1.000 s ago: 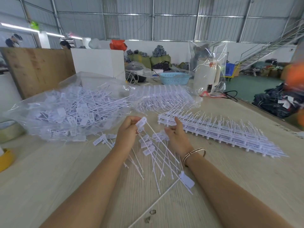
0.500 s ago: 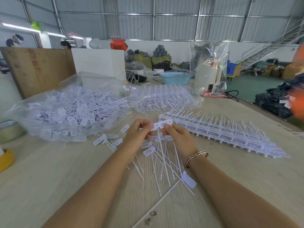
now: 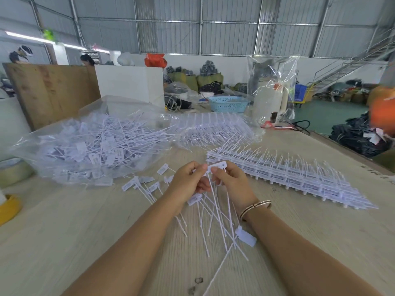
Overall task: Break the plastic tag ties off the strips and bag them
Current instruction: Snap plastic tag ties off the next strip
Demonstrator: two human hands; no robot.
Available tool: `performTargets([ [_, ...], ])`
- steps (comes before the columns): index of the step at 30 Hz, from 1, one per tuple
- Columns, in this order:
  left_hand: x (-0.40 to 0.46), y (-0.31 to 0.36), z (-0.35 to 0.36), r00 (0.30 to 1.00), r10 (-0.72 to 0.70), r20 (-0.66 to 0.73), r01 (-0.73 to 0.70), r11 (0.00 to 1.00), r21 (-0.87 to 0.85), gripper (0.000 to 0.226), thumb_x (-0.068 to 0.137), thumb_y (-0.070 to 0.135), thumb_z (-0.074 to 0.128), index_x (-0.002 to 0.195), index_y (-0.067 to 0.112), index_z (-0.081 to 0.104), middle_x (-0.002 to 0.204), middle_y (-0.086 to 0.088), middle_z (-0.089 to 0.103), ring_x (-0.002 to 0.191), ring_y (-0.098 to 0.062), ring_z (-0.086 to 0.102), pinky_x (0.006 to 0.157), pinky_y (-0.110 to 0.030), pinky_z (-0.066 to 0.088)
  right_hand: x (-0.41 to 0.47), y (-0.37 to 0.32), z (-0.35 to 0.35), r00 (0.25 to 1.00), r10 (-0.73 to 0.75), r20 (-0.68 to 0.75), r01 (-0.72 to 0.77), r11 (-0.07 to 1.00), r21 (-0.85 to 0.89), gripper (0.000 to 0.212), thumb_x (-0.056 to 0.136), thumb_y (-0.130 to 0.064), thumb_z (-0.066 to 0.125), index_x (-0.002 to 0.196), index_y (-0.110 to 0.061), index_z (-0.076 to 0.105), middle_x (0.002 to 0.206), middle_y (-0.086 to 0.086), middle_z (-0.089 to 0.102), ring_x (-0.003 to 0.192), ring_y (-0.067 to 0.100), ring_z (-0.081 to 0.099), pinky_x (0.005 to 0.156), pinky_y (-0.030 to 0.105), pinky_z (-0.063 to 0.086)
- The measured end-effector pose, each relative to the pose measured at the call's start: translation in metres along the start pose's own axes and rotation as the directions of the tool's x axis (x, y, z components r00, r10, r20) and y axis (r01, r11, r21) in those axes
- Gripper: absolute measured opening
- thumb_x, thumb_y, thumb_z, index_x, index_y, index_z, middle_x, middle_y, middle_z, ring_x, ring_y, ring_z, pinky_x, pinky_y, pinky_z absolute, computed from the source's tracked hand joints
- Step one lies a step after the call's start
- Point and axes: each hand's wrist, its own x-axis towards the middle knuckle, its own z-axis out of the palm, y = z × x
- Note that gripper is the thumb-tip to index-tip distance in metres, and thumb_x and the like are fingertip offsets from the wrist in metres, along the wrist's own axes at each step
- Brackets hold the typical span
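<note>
My left hand (image 3: 190, 178) and my right hand (image 3: 230, 180) meet above the table and together pinch a short strip of white tag ties (image 3: 217, 166), whose thin tails hang down between my wrists. Loose broken-off ties (image 3: 147, 184) lie scattered on the wood under and left of my hands. A long stack of unbroken strips (image 3: 288, 174) lies to the right. At the left, a clear plastic bag (image 3: 89, 144) holds a heap of loose ties.
A second clear bag of strips (image 3: 215, 127) lies behind my hands. A yellow tape roll (image 3: 8, 208) sits at the left edge. Farther back stand a blue basket (image 3: 228, 103), a white box (image 3: 130, 82) and a bagged white kettle (image 3: 271, 97).
My hands came together from apart and lifted a small strip of ties off the pile. They now hold it slightly higher, tails dangling.
</note>
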Motion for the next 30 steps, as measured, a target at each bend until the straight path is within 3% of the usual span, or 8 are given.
performTargets([
  [4, -0.001, -0.001, 0.007, 0.996, -0.080, 0.033, 0.086, 0.962, -0.261, 0.024, 0.097, 0.024, 0.049, 0.076, 0.014, 0.053, 0.061, -0.004, 0.065, 0.054, -0.013, 0.062, 0.048, -0.017, 0.046, 0.000, 0.000, 0.003, 1.000, 0.030, 0.009, -0.031, 0.991, 0.130, 0.013, 0.091, -0.007, 0.054, 0.079, -0.009, 0.058, 0.063, 0.000, 0.059, 0.059, 0.015, 0.052, 0.061, 0.028, 0.043],
  [6, -0.002, 0.001, 0.011, 0.995, -0.094, 0.033, 0.100, 0.928, -0.359, 0.023, 0.097, 0.023, 0.049, 0.077, 0.014, 0.055, 0.062, -0.004, 0.064, 0.053, -0.012, 0.061, 0.052, -0.018, 0.048, 0.000, 0.001, 0.005, 0.999, 0.040, -0.017, -0.035, 0.974, 0.222, 0.017, 0.091, -0.006, 0.053, 0.075, -0.011, 0.058, 0.061, -0.001, 0.060, 0.056, 0.013, 0.053, 0.058, 0.026, 0.044],
  [9, -0.005, 0.002, 0.018, 0.994, -0.112, 0.009, 0.106, 0.909, -0.403, 0.022, 0.097, 0.023, 0.048, 0.079, 0.013, 0.055, 0.059, -0.001, 0.063, 0.051, -0.010, 0.059, 0.058, -0.021, 0.047, 0.000, 0.003, 0.007, 0.997, 0.032, -0.065, -0.016, 0.973, 0.232, 0.018, 0.091, -0.007, 0.054, 0.075, -0.012, 0.059, 0.061, -0.003, 0.060, 0.056, 0.010, 0.053, 0.058, 0.025, 0.044],
  [19, -0.006, 0.006, 0.031, 0.989, -0.146, -0.007, 0.120, 0.838, -0.532, 0.018, 0.098, 0.018, 0.048, 0.082, 0.014, 0.056, 0.058, 0.001, 0.064, 0.050, -0.008, 0.058, 0.052, -0.017, 0.048, -0.005, 0.000, 0.011, 0.987, 0.037, -0.156, 0.013, 0.951, 0.310, 0.024, 0.090, -0.009, 0.055, 0.069, -0.020, 0.058, 0.061, -0.003, 0.057, 0.055, 0.011, 0.052, 0.057, 0.024, 0.046],
  [21, -0.005, 0.009, 0.029, 0.995, -0.100, -0.011, 0.084, 0.890, -0.449, 0.023, 0.098, 0.018, 0.047, 0.077, 0.015, 0.056, 0.057, 0.000, 0.064, 0.049, -0.009, 0.058, 0.053, -0.019, 0.048, -0.004, -0.005, 0.009, 0.990, 0.043, -0.137, 0.008, 0.936, 0.353, 0.024, 0.090, -0.007, 0.054, 0.069, -0.017, 0.055, 0.059, -0.001, 0.053, 0.055, 0.013, 0.049, 0.056, 0.027, 0.043],
  [24, 0.002, 0.019, 0.009, 0.998, 0.059, -0.019, -0.060, 0.997, -0.052, 0.028, 0.097, 0.021, 0.048, 0.071, 0.017, 0.056, 0.057, -0.003, 0.063, 0.051, -0.016, 0.058, 0.057, -0.026, 0.049, 0.002, -0.015, 0.001, 0.998, 0.064, 0.007, -0.063, 0.953, 0.297, 0.022, 0.089, -0.002, 0.052, 0.069, -0.012, 0.051, 0.056, 0.005, 0.048, 0.052, 0.018, 0.043, 0.055, 0.030, 0.035],
  [27, 0.008, 0.031, -0.010, 0.988, 0.148, 0.035, -0.152, 0.944, 0.294, 0.025, 0.096, 0.024, 0.051, 0.072, 0.017, 0.056, 0.051, 0.000, 0.063, 0.049, -0.015, 0.061, 0.052, -0.022, 0.046, 0.011, -0.027, -0.010, 0.965, 0.178, 0.193, -0.191, 0.980, 0.053, 0.030, 0.086, -0.005, 0.057, 0.059, -0.016, 0.050, 0.055, 0.005, 0.049, 0.051, 0.016, 0.042, 0.054, 0.028, 0.032],
  [30, 0.009, 0.036, -0.015, 0.990, 0.135, 0.030, -0.137, 0.936, 0.324, 0.026, 0.095, 0.021, 0.052, 0.070, 0.018, 0.057, 0.050, 0.000, 0.063, 0.045, -0.012, 0.061, 0.043, -0.014, 0.041, 0.019, -0.039, -0.010, 0.932, 0.198, 0.302, -0.103, 0.947, -0.303, 0.030, 0.088, -0.014, 0.059, 0.058, -0.016, 0.056, 0.055, 0.000, 0.053, 0.051, 0.012, 0.047, 0.056, 0.026, 0.039],
])
